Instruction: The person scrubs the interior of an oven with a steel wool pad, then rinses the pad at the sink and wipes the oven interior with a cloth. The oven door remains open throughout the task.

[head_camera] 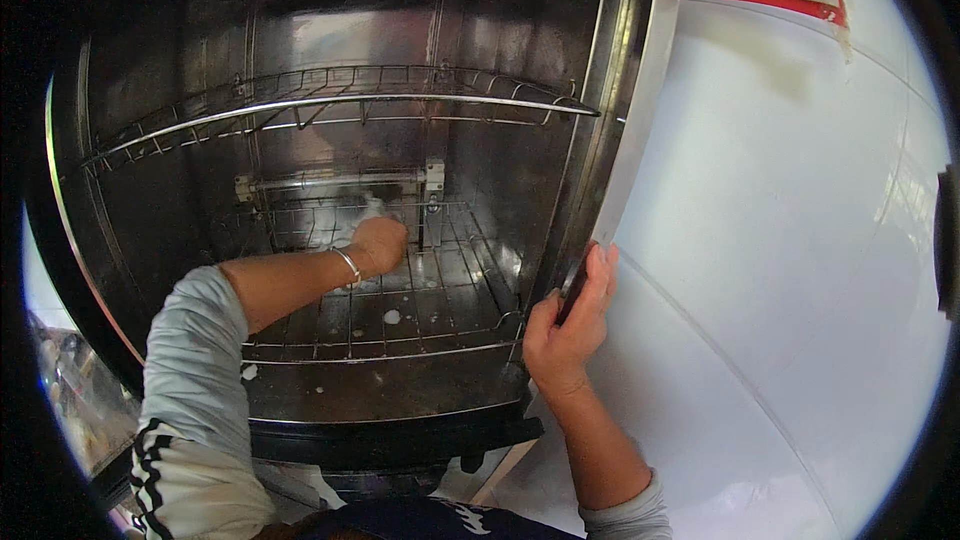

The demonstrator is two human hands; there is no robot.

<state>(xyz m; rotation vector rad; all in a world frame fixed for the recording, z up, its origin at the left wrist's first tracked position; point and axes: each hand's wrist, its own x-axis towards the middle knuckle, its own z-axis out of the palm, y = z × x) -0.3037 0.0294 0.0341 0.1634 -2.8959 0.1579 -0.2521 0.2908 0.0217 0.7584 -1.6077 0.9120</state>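
Note:
Inside a metal-walled cabinet (360,37), my left hand (380,244), with a bangle on the wrist, reaches down to the back of the lower wire rack (382,351). Its fingers are curled, and whitish material (373,206) shows at their far side. Whether that is a cloth, a sponge or foam is unclear, as the hand hides most of it. My right hand (570,337) grips the right side edge of the cabinet (626,172), thumb on the inner side and fingers on the outer. White foam-like blobs (391,316) dot the cabinet floor around the lower rack.
An upper wire rack (360,101) spans the cabinet above my left arm. Behind my left hand, a tube (337,180) runs between two white end holders on the back wall. White wall tiles (772,240) stand close on the right. A dark ledge (390,435) borders the opening below.

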